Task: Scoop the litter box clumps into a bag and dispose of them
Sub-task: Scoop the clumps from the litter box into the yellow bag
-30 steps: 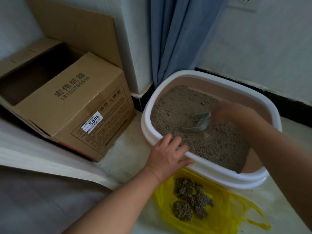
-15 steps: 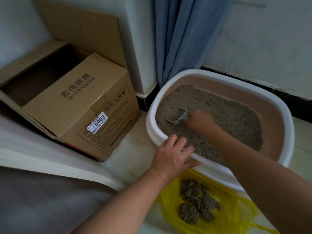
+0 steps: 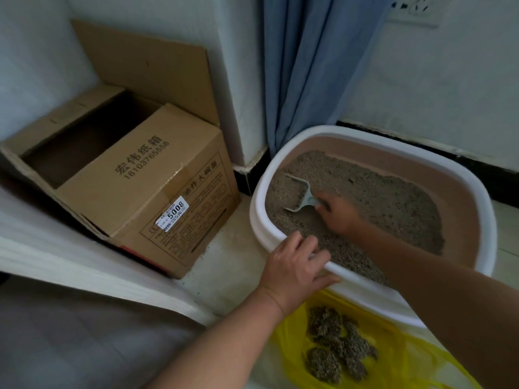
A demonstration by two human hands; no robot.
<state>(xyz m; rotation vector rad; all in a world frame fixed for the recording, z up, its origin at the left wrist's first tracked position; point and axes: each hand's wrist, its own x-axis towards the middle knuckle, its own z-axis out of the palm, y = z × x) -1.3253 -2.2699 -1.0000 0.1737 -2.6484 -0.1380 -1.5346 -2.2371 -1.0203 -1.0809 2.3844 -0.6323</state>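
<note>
A white-rimmed litter box (image 3: 460, 175) with tan inner walls holds grey-brown litter (image 3: 379, 197). My right hand (image 3: 338, 211) grips the handle of a pale grey slotted scoop (image 3: 299, 192), whose blade lies in the litter at the box's left end. My left hand (image 3: 295, 266) holds the near rim of the box, fingers over the edge and thumb underneath. A yellow plastic bag (image 3: 398, 357) lies open on the floor in front of the box, with several dark clumps (image 3: 337, 349) on it.
An open cardboard box (image 3: 157, 178) lies on its side to the left, with a flat cardboard sheet (image 3: 146, 66) leaning on the wall behind. A blue curtain (image 3: 311, 66) hangs behind the litter box. A pale mattress edge (image 3: 84, 270) runs along the lower left.
My right hand has swept the scoop from the middle of the litter to the left end of the box. My left hand has stayed on the rim.
</note>
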